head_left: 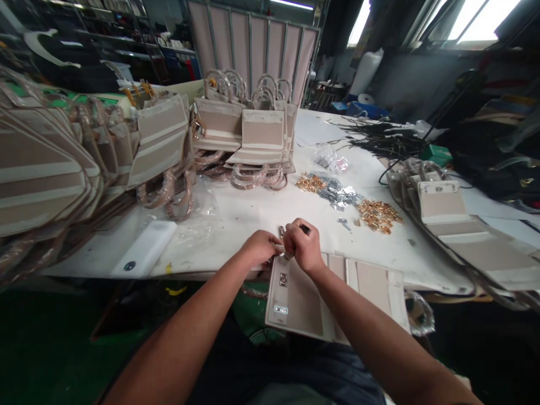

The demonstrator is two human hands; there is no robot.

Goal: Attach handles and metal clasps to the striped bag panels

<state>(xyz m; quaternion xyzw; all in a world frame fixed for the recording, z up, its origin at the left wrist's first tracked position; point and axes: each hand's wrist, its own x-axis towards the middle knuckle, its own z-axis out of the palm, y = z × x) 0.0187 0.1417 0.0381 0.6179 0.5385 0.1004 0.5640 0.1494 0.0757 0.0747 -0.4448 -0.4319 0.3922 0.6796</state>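
Observation:
A beige handbag panel (301,301) lies over the table's front edge, with metal fittings (283,279) along its left strip. My right hand (301,244) is closed in a fist around a black-handled tool (304,229); only the handle's end shows, and its tip is hidden. Beside it, at the panel's upper left corner, my left hand (262,247) has its fingers pinched together. What lies between those fingers is too small to tell. A small metal piece (281,230) shows just beyond the hands.
Piles of gold fittings (379,216) and grey metal plates (337,192) lie on the white table (236,216). Beige bags with wrapped handles (264,129) stand at the back, more are stacked left (37,169) and right (459,219). A white box (145,247) lies front left.

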